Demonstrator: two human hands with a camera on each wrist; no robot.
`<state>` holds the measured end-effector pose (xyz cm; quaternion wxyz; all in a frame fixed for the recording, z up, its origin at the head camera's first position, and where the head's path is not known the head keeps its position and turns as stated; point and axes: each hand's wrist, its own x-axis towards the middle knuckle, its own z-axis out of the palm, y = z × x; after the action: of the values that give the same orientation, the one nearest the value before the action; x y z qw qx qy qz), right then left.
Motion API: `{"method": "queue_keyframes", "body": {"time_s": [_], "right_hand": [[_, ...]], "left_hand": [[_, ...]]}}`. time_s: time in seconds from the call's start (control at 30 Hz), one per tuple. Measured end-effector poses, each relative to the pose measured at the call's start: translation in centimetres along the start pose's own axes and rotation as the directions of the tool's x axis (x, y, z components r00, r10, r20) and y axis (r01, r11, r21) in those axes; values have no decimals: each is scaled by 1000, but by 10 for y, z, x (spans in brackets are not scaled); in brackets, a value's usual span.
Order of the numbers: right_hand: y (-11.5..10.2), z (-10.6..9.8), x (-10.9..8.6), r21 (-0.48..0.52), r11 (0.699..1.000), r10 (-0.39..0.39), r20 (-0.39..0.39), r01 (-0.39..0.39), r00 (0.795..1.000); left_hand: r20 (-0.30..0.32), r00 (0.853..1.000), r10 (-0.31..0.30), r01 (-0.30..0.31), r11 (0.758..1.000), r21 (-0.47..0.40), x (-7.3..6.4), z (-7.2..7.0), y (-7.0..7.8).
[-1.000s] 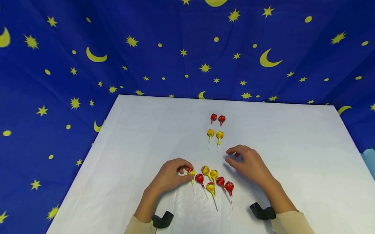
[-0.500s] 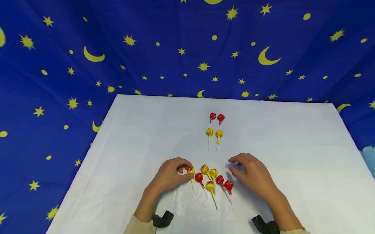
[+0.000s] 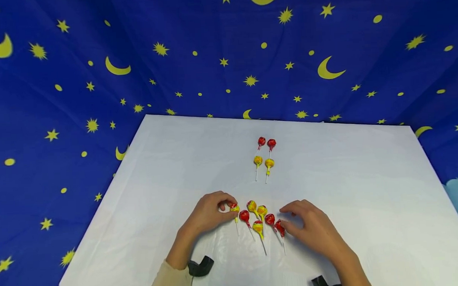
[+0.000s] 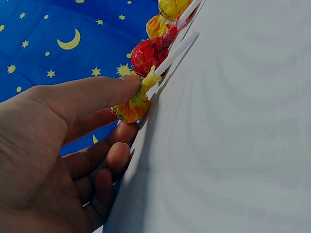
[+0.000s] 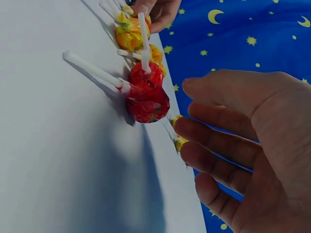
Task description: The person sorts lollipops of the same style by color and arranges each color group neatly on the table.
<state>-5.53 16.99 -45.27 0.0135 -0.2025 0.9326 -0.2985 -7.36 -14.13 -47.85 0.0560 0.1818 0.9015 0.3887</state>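
My left hand (image 3: 213, 211) pinches the head of a yellow lollipop (image 4: 132, 109) between thumb and fingertips, its white stick pointing toward the near edge. Just right of it on the white table lies a red lollipop (image 3: 244, 216). Several more yellow and red lollipops form a loose cluster beside that one. At the cluster's right end is another red lollipop (image 5: 148, 104), partly behind my thumb in the head view. My right hand (image 3: 309, 224) is spread around that end, its fingers relaxed and apart from the candy in the right wrist view.
Farther back on the white table (image 3: 199, 161), two red lollipops (image 3: 271, 144) lie above two yellow lollipops (image 3: 269, 163), heads pointing away from me. A blue cloth (image 3: 195, 34) with moons and stars hangs behind the table. Black wrist mounts (image 3: 201, 266) sit on both wrists.
My right hand has come down and nearer, from above the cluster to the red lollipop at its right end. The left hand keeps its pinch on the yellow lollipop, almost unmoved.
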Motion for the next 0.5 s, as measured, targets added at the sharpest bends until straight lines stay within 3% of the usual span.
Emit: {"method": "queue_keyframes", "body": {"time_s": [0.5], "right_hand": [[2, 12, -14, 12, 1000, -16, 7, 16, 1000]], "left_hand": [[3, 1000, -25, 25, 1000, 10, 1, 0, 2]]}}
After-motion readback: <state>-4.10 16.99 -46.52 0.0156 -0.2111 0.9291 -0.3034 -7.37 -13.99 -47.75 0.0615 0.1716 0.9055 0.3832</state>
